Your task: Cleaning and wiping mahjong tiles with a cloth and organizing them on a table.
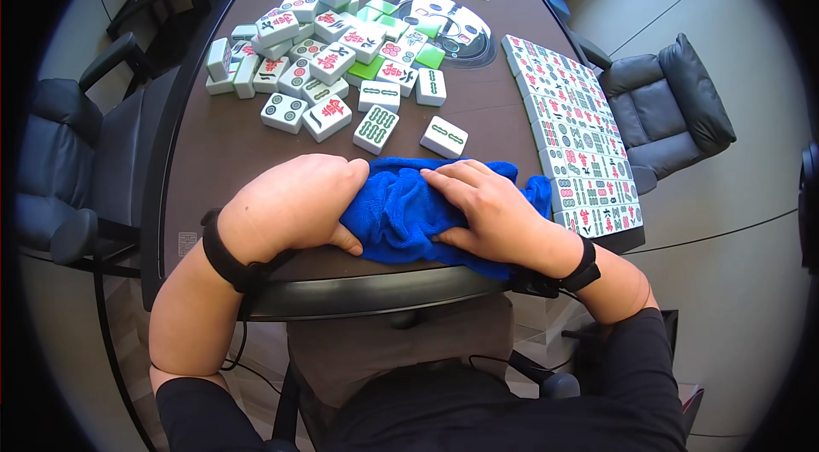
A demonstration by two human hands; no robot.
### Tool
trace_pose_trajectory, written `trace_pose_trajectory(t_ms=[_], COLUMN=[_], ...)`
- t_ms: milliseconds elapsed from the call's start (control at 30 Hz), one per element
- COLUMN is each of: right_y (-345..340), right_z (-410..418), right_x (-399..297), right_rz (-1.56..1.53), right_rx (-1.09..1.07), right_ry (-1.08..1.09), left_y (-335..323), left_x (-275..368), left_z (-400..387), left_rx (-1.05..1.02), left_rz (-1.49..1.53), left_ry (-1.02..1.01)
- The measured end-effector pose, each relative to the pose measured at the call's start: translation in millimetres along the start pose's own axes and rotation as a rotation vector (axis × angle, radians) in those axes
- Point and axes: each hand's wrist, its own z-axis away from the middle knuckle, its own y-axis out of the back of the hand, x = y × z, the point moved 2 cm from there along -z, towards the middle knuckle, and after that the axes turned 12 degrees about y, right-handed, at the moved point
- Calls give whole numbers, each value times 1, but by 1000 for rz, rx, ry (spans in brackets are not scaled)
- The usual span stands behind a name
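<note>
A crumpled blue plush cloth (397, 215) lies at the near edge of the brown mahjong table (448, 125). My left hand (304, 202) grips its left end, the thumb towards me and the other fingers curled out of sight. On the right part of the cloth, my right hand (496, 212) presses down with fingers and thumb around a fold. Whether anything is wrapped inside is hidden. Just beyond the cloth lie loose mahjong tiles, among them a bamboo tile (444, 137) and another bamboo tile (376, 129).
A heap of mahjong tiles (333, 61) fills the far left, some showing green backs. Rows of face-up tiles (579, 138) line the right edge. The round centre console (451, 29) sits behind the heap. Armchairs stand at the left (57, 164) and right (672, 113).
</note>
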Motion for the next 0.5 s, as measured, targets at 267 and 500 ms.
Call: trace_pose_trajectory(t_ms=[267,500], right_y=[-28,-41], right_z=[-39,-72], right_x=[-14,-27], right_rz=[-83,-121], right_rx=[82,117], right_ry=[13,69], left_y=[10,8], left_x=[5,-39], left_z=[-4,-17], left_rx=[-114,-311], left_rz=[147,561], left_ry=[187,-133])
